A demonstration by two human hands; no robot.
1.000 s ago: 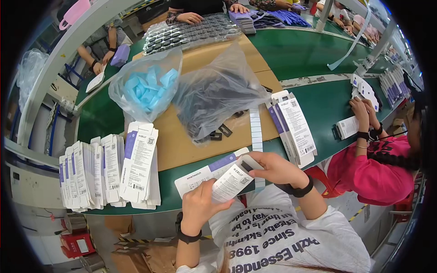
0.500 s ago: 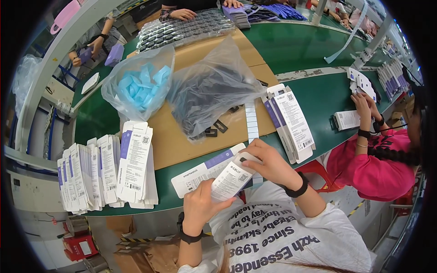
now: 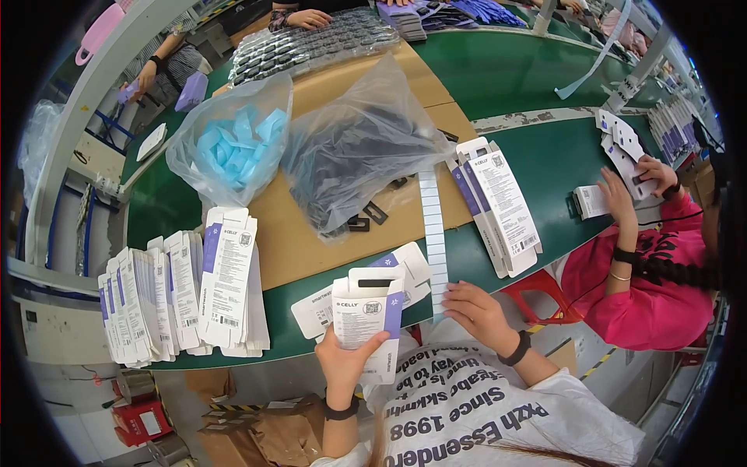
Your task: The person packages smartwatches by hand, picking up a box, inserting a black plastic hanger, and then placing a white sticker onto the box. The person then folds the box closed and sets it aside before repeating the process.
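My left hand (image 3: 345, 364) grips a white-and-purple carton (image 3: 359, 317) upright above the near table edge, thumb across its front. A dark narrow piece (image 3: 375, 284) shows at the carton's top flap. Behind the carton lies a flattened carton (image 3: 411, 263) of the same kind, partly hidden. My right hand (image 3: 478, 317) is open and holds nothing, its fingers apart by the near end of a pale sticker strip (image 3: 433, 226). Several black plastic hanger-like pieces (image 3: 375, 212) lie on the brown cardboard, by a clear bag of dark parts (image 3: 350, 148).
Flattened cartons stand in a stack (image 3: 229, 280) at left, and more cartons (image 3: 502, 210) lie at right. A bag of light-blue pieces (image 3: 241, 148) sits beyond. At right, a co-worker's hands (image 3: 618, 194) handle white cards. A bubble-wrap sheet of dark items (image 3: 311, 47) lies at the far side.
My left hand has turned the carton upright with its broad printed face showing. My right hand has let go of it and moved right and down.
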